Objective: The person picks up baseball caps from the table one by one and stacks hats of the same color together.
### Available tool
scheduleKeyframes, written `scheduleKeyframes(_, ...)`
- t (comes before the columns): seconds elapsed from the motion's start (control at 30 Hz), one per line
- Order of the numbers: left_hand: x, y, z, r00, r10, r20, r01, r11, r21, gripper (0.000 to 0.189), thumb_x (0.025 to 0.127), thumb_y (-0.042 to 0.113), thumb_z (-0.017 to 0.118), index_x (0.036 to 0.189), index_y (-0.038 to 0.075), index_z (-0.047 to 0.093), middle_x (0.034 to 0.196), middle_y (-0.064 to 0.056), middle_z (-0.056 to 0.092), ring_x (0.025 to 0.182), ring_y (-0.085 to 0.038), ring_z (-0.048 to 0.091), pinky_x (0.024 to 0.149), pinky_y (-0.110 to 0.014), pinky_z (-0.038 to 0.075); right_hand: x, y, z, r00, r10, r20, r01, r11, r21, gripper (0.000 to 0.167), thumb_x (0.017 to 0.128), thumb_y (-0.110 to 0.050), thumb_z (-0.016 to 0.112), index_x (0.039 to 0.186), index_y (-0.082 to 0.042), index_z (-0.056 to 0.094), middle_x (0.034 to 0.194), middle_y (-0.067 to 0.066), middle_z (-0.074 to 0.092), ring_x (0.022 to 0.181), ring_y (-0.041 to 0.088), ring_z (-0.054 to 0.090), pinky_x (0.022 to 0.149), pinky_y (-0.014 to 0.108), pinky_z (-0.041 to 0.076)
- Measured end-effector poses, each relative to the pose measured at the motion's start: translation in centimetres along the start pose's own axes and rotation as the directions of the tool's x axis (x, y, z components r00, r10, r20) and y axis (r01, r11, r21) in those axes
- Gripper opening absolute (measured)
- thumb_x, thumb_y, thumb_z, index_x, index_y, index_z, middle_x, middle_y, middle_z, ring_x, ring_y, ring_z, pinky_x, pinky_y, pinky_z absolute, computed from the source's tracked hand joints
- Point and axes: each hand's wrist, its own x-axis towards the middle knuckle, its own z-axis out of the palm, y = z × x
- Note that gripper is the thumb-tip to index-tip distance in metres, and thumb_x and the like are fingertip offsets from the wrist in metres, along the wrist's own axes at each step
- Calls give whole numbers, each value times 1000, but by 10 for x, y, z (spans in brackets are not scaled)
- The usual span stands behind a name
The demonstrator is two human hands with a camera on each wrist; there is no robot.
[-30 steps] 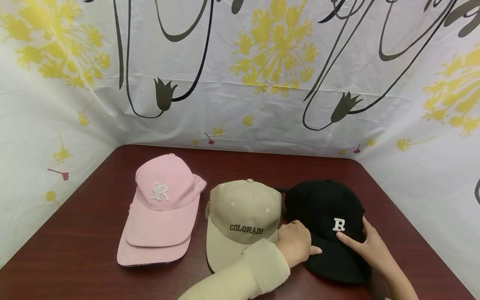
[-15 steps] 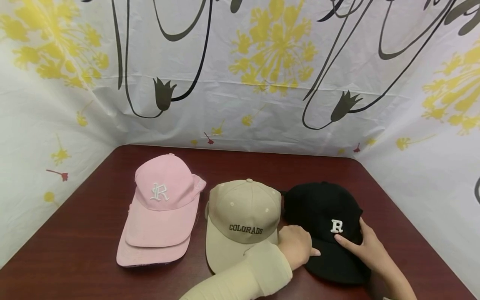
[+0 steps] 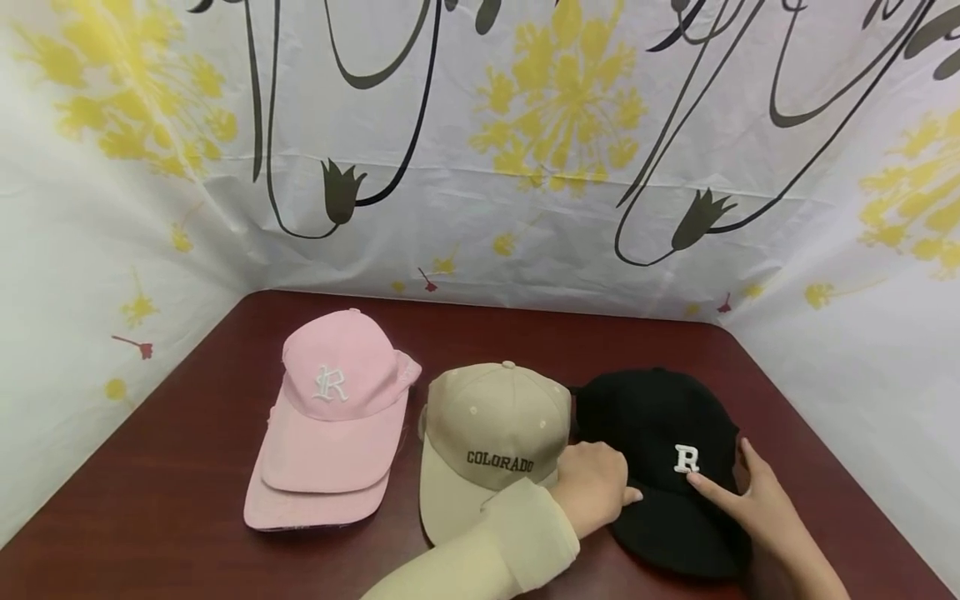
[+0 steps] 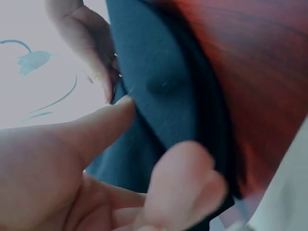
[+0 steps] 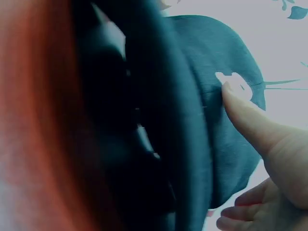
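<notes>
A black baseball cap (image 3: 652, 425) with a white letter R lies at the right of the row, its brim toward me. My left hand (image 3: 592, 487), in a beige sleeve, holds the cap's left side, thumb on the brim; its other fingers are mostly hidden in the head view. My right hand (image 3: 757, 504) grips the opposite side, thumb just under the letter and fingers along the side. In the left wrist view the black cap (image 4: 154, 62) shows past the left thumb and a bent finger. A beige COLORADO cap (image 3: 495, 417) sits beside it, partly behind my left wrist.
Pink caps (image 3: 341, 358), one stacked on another with the lower brim (image 3: 300, 500) sticking out, lie at the left. The dark red-brown table (image 3: 187, 433) meets white patterned sheeting (image 3: 450, 108) at the back and sides.
Both hands keep their hold. The black cap has come very slightly nearer to me. The head view has shifted a little, so everything appears slightly farther right.
</notes>
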Motion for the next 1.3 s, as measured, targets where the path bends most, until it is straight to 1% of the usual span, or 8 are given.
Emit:
scheduleKeyframes(0.07, -3, -8, -4, 995, 14, -96, -14, 1000, -3, 48, 80, 65, 50, 64, 21, 62, 57, 6, 51, 49, -9, 52, 41, -23, 41, -1, -5, -5, 998, 57, 3, -57, 998, -12, 99, 90, -41, 55, 138, 8, -17, 138, 42, -7, 125, 57, 3, 92, 68, 17)
scheduleKeyframes(0.27, -16, -42, -21, 956, 52, -290, -78, 994, -80, 49, 84, 60, 50, 84, 12, 60, 68, 1, 50, 51, -9, 49, 43, -19, 39, -2, -25, -8, 995, 36, -89, -40, 998, -44, 94, 91, -43, 52, 142, 2, -13, 141, 39, -3, 124, 58, 5, 87, 70, 18)
scheduleKeyframes(0.5, -25, -100, -58, 954, 80, -287, -140, 971, -194, 48, 88, 54, 50, 99, 7, 54, 84, -2, 48, 68, -11, 50, 57, -16, 42, 12, -66, -13, 971, -145, -190, 139, 989, -44, 90, 89, -36, 57, 146, -5, -6, 146, 31, 1, 128, 54, 7, 88, 70, 15)
scheduleKeyframes(0.7, -32, -181, -86, 943, -5, -333, -95, 955, -283, 60, 83, 54, 58, 120, 8, 53, 107, -6, 53, 95, -20, 53, 73, -33, 48, 45, -119, -24, 944, -313, -100, 305, 948, -85, 91, 89, -34, 59, 146, -6, -6, 148, 28, -2, 132, 47, 3, 92, 68, 12)
scheduleKeyframes(0.83, -35, -247, -91, 945, -73, -318, -16, 963, -269, 74, 82, 59, 56, 133, 7, 44, 127, -13, 46, 115, -29, 44, 91, -47, 39, 76, -149, -28, 939, -343, 38, 345, 931, -117, 91, 90, -38, 57, 146, -3, -6, 148, 29, -2, 133, 46, 3, 95, 66, 13)
scheduleKeyframes(1.03, -39, -329, -84, 970, -153, -188, 113, 972, -206, 87, 81, 68, 45, 148, 19, 18, 152, -13, 7, 137, -36, 0, 99, -65, -2, 112, -171, -30, 913, -366, 180, 388, 915, -108, 87, 91, -38, 55, 147, -4, -2, 149, 25, -5, 135, 42, -2, 99, 63, 10)
scheduleKeyframes(1.17, -44, -359, -73, 966, -238, -101, 214, 955, -204, 87, 81, 73, 36, 149, 25, 12, 152, -14, -4, 135, -40, -12, 94, -68, -9, 130, -177, -22, 928, -323, 187, 357, 915, -191, 86, 91, -46, 51, 147, -10, -3, 149, 23, -12, 132, 46, -10, 91, 73, 1)
scheduleKeyframes(1.3, -50, -377, -55, 944, -328, -45, 306, 915, -263, 89, 80, 75, 33, 149, 24, 8, 151, -16, -9, 132, -46, -14, 89, -73, -9, 142, -177, -3, 950, -245, 191, 299, 890, -345, 90, 87, -61, 45, 148, -19, -7, 147, 21, -21, 128, 49, -19, 78, 78, -9)
